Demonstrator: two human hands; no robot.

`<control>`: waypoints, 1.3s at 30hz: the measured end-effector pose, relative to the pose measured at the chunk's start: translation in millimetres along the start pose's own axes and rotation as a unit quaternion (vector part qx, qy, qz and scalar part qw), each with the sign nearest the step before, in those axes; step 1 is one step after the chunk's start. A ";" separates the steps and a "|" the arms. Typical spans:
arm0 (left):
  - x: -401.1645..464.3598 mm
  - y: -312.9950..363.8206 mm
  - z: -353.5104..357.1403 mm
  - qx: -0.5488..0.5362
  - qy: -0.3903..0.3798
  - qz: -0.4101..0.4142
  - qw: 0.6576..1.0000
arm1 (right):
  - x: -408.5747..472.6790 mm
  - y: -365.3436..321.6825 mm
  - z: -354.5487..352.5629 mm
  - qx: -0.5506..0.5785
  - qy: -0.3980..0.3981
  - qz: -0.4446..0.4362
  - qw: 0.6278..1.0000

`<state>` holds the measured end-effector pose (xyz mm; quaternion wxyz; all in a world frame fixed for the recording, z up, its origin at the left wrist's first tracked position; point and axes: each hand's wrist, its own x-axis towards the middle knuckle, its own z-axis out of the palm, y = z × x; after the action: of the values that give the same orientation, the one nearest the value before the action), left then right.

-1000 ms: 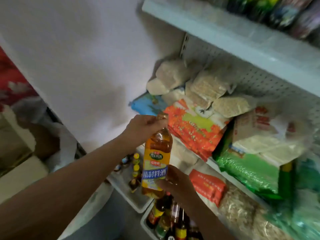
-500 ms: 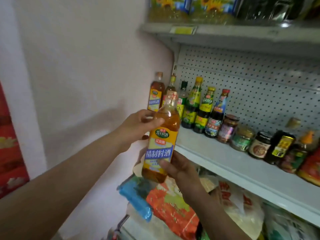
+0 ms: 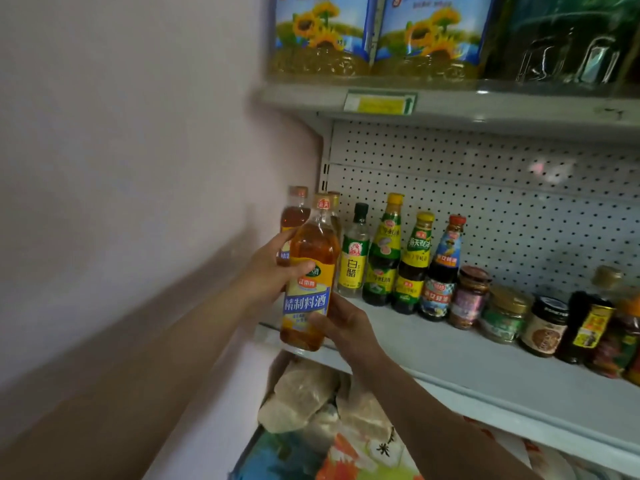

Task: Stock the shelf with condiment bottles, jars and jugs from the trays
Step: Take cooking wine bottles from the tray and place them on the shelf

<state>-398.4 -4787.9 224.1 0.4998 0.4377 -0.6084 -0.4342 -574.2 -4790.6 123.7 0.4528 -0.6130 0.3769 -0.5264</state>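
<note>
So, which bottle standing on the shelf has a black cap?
The white vinegar bottle, clear with a yellow label, first to the right of the bottle held in the hands. Its neighbours to the right have yellow or red caps.

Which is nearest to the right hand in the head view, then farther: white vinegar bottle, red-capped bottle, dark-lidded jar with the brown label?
From the right hand:
1. White vinegar bottle, just above it, near the row's left end.
2. Red-capped bottle, mid-row, farther right.
3. Dark-lidded jar, farthest right of the three.
</note>
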 end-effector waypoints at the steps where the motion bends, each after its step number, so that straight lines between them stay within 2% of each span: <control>1: 9.3 -1.7 -3.5 0.000 0.000 0.004 1.000 | 8.3 5.3 3.3 -0.004 0.006 0.004 1.000; 6: 60.4 -8.3 -20.1 0.061 0.016 0.016 0.998 | 39.4 26.8 16.8 -0.018 0.020 0.044 0.999; 11: 91.7 -5.9 -29.7 0.107 0.009 0.042 0.993 | 71.8 47.3 29.5 -0.070 0.029 0.042 0.996; 15: 101.9 -0.7 -35.8 0.204 0.016 0.075 0.976 | 94.8 55.3 39.2 -0.115 0.046 0.027 0.992; 19: 113.7 -3.1 -42.5 0.249 0.035 0.088 0.964 | 111.3 60.2 44.0 -0.135 0.046 0.031 0.989; 27: 139.4 1.8 -45.5 0.460 0.031 0.101 0.882 | 127.4 63.2 56.6 -0.067 0.121 0.053 0.989; 39: 162.1 -4.9 -46.9 0.475 0.030 0.121 0.871 | 145.0 75.9 61.8 -0.170 0.210 0.092 0.958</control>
<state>-370.6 -4950.0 262.1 0.2984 0.5577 -0.7744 -0.0161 -488.7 -4940.2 93.3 0.2991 -0.5192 0.6025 -0.5272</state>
